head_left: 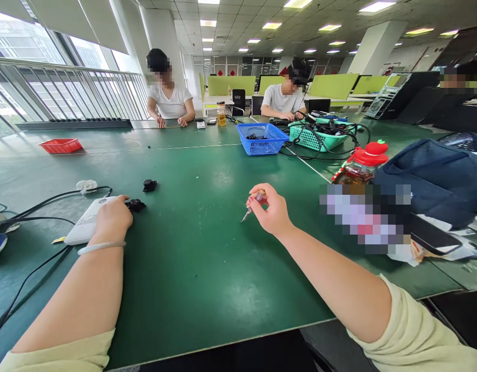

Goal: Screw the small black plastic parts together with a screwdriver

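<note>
Head view: we list first one slim tool (248, 211) with a pointed metal tip, right of centre in the frame, its tip angled down and left over the green worktop (192, 248). Our right hand (270, 207) grips it between thumb and fingers.

Item two, left of centre: one crumpled black lump (137, 205), at the fingertips of our left hand (114, 214); we cannot tell whether those fingers grip it. Beneath that hand, one white device (81, 227). Just above and right of the hand, a second black lump (149, 185), lying apart from the first.

At the left edge, dark cables (6, 223); near them, one piece of crumpled clear wrap (86, 186). Upper left, one red tray (61, 146).

Upper centre to right, one blue basket (263, 146) beside one green basket (314, 138), with black cords around the latter. Right side, one red-lidded jar (353, 173), one dark blue bag (435, 175) and one phone (435, 235).

Across the worktop, we count two seated people in white shirts, one upper left, one upper right of centre.
</note>
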Demonstrator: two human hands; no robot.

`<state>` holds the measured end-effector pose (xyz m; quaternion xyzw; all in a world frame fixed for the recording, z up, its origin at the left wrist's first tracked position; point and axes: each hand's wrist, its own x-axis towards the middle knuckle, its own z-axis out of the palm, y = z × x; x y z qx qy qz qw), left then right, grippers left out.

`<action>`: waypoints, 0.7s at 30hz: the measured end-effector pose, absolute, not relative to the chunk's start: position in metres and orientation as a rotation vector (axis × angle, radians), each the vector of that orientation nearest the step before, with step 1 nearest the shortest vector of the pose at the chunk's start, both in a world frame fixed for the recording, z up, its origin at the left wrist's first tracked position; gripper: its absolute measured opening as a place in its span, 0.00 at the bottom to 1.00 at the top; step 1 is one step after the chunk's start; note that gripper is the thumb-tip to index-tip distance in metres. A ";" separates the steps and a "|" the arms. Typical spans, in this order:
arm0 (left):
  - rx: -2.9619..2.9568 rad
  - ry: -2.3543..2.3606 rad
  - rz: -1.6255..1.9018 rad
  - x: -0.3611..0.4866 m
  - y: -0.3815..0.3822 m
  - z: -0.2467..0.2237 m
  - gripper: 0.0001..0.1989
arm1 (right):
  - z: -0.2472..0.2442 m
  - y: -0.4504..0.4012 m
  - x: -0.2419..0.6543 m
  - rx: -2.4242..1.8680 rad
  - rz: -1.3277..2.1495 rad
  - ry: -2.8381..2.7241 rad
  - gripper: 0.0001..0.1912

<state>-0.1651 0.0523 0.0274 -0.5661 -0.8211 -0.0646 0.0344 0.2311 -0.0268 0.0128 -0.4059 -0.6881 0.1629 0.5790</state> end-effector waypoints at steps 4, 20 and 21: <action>-1.748 -2.512 -0.177 -0.163 0.053 0.026 0.27 | 0.014 -0.027 0.231 -0.961 0.380 -1.597 0.04; -1.904 -2.438 -0.483 -0.136 0.040 0.046 0.34 | 0.016 -0.028 0.231 -0.956 0.379 -1.602 0.04; -1.911 -2.472 -0.469 -0.136 0.040 0.047 0.35 | 0.016 -0.028 0.231 -0.962 0.383 -1.602 0.04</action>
